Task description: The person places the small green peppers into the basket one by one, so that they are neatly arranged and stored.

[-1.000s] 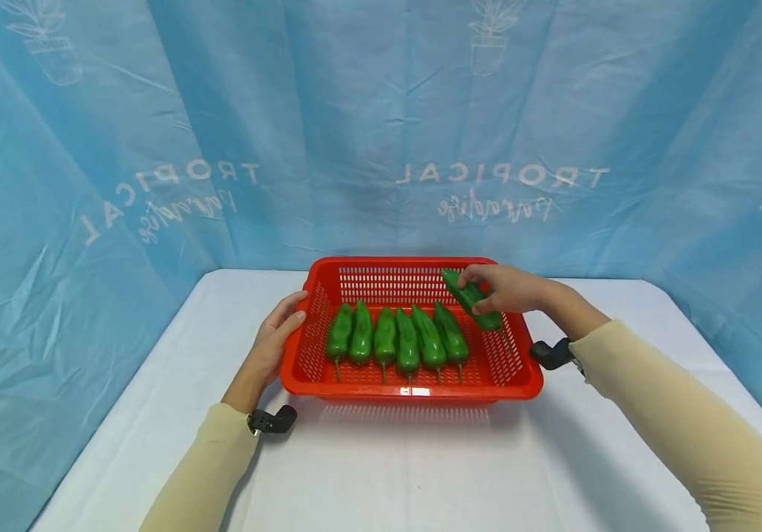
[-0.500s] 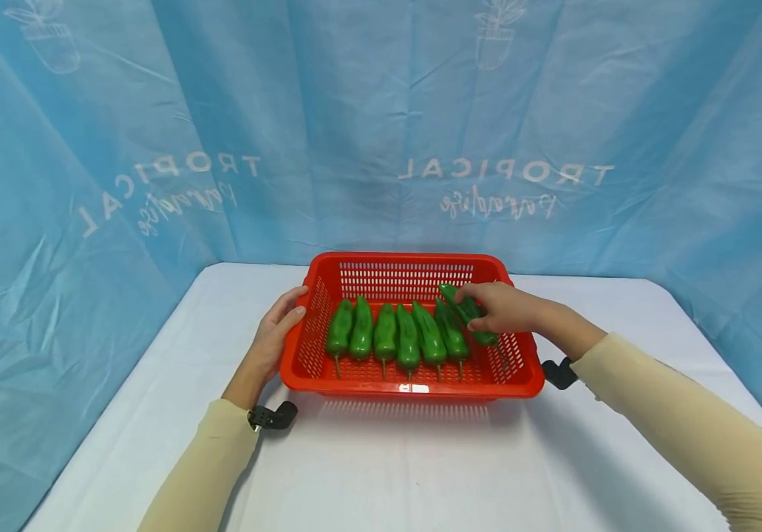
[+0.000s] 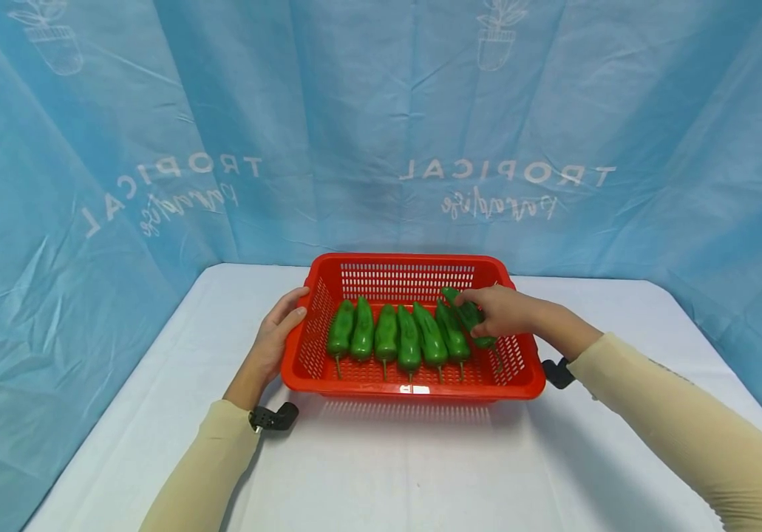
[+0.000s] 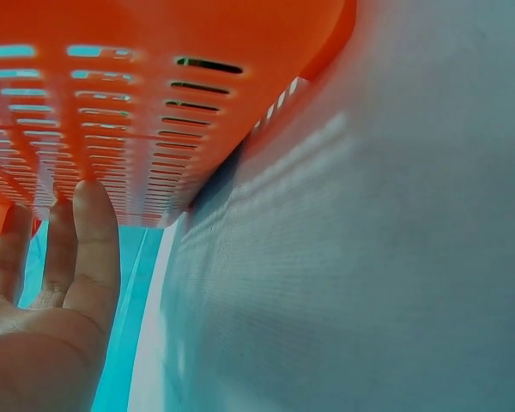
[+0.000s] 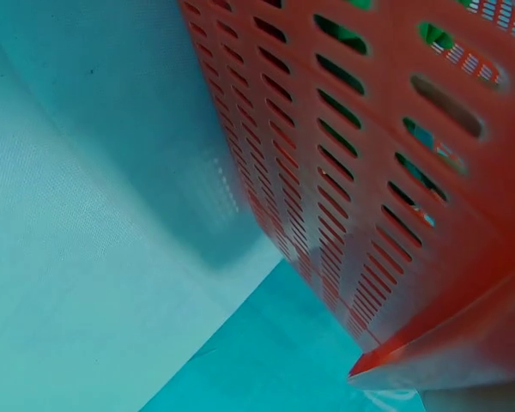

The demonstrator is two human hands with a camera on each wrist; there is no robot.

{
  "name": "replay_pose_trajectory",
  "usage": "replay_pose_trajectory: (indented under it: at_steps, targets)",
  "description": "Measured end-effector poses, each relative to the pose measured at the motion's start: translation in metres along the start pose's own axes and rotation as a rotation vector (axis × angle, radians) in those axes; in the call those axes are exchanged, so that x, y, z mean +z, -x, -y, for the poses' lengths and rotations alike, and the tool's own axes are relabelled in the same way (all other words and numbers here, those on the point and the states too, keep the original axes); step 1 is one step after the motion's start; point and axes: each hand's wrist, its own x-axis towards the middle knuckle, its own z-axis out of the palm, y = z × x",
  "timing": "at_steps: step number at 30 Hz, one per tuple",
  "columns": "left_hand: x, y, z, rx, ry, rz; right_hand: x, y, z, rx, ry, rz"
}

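A red slotted plastic basket [image 3: 367, 389] holds several long green peppers [image 3: 409, 347], lying side by side with their stems toward the near side. Inside its right end, my right hand [image 3: 507, 310] grips one more green pepper [image 3: 465, 312] low beside the row, its tip pointing back and left. That hand partly covers the pepper, and in the right wrist view the basket wall [image 5: 326, 172] hides the grasp. At the left end, my left hand [image 3: 273, 336] touches the basket's side; in the left wrist view its straight fingers [image 4: 94, 240] rest against the slotted outer wall.
The basket stands toward the back of a table with a white cloth [image 3: 381, 473]. Behind it and along both sides hangs a blue curtain [image 3: 367, 133] with white lettering. A black wrist camera [image 3: 281, 417] sits on the left wrist.
My right hand has lowered the green pepper from above the basket's right end down beside the row. The left hand stays at the basket's left side.
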Motion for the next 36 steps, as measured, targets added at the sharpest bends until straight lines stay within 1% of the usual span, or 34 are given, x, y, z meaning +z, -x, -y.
replay_pose_trajectory:
  at_steps: [8,16,23,30,32,34,36]
  targets:
    - [0.000,0.001,0.000,0.015,0.007,0.011,0.001,0.001,0.003,0.005,0.023,0.008]
    - [0.000,0.001,0.001,0.002,0.008,0.001,0.001,0.003,0.006,0.023,0.032,0.029]
    - [0.001,0.001,0.001,0.009,0.008,0.001,0.000,0.003,0.007,0.006,0.054,0.041]
    - [0.001,0.000,0.002,0.007,0.003,0.002,-0.003,0.005,0.001,-0.012,-0.012,0.049]
    - [0.002,0.000,0.001,0.006,0.000,0.002,-0.005,0.009,-0.001,-0.026,-0.030,0.038]
    - [0.001,0.000,0.001,0.006,0.001,0.007,-0.008,0.014,-0.002,-0.038,-0.074,0.022]
    - [0.001,-0.001,0.001,0.009,0.001,0.010,-0.012,0.022,-0.003,-0.055,-0.121,-0.014]
